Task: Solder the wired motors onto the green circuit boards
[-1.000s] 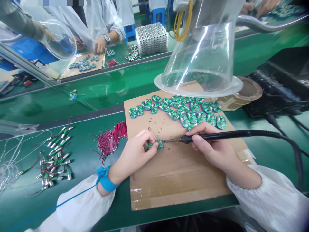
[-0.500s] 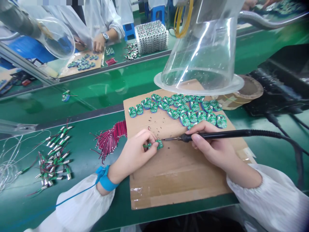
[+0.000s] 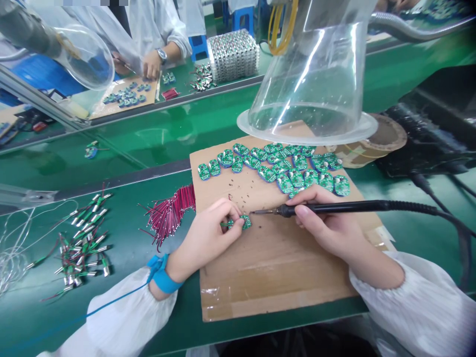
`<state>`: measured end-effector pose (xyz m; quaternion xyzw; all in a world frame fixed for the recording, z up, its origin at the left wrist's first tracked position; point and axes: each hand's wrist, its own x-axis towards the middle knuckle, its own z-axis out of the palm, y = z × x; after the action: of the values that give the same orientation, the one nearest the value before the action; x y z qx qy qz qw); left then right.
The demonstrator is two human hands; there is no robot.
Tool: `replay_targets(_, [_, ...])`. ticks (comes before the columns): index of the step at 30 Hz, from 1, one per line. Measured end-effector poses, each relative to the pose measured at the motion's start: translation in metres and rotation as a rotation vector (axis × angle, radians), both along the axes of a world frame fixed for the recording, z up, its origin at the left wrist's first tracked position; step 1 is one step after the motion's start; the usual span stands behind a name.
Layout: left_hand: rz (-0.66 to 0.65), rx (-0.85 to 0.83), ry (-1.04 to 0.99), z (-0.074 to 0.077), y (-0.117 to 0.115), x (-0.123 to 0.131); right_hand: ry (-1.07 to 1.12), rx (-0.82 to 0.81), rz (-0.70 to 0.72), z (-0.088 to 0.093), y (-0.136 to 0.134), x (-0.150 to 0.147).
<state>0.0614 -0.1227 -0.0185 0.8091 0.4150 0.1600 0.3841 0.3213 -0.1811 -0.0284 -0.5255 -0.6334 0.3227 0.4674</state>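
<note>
Left hand [image 3: 204, 243]: grip clenched on one small green circuit board [image 3: 241, 222], held just above the cardboard sheet [image 3: 275, 267]. Right hand [image 3: 327, 228]: grip clenched on one black soldering iron [image 3: 334, 208], tip near that board. Roughly thirty further boards [image 3: 297, 173], far side of sheet. One bundle of red wires [image 3: 173, 215], left of sheet

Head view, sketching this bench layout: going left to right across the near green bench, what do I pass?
Loose thin wires → wired metal-capped components → bundle of red wires → left hand → small green circuit board → right hand with soldering iron → black cable
</note>
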Motion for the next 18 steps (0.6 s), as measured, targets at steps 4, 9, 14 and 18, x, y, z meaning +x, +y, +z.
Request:
replay_targets(4, [0.001,-0.001,0.005,-0.0004,0.0002,-0.0005,0.055,-0.007,-0.075,-0.0013,-0.0013,0.0001])
replay_targets(9, [-0.001,0.002,0.010,-0.0007,0.0005,-0.0014,0.195,0.001,-0.117,-0.0047,-0.0013,-0.0012])
replay_targets(14, [-0.027,0.007,-0.007,-0.0014,0.0023,-0.0022,0.226,0.074,-0.174,-0.0053,0.0011,-0.0029])
replay_targets(18, [-0.027,0.004,-0.016,-0.0020,0.0027,-0.0033,0.279,0.068,-0.205,-0.0031,0.0031,-0.0051])
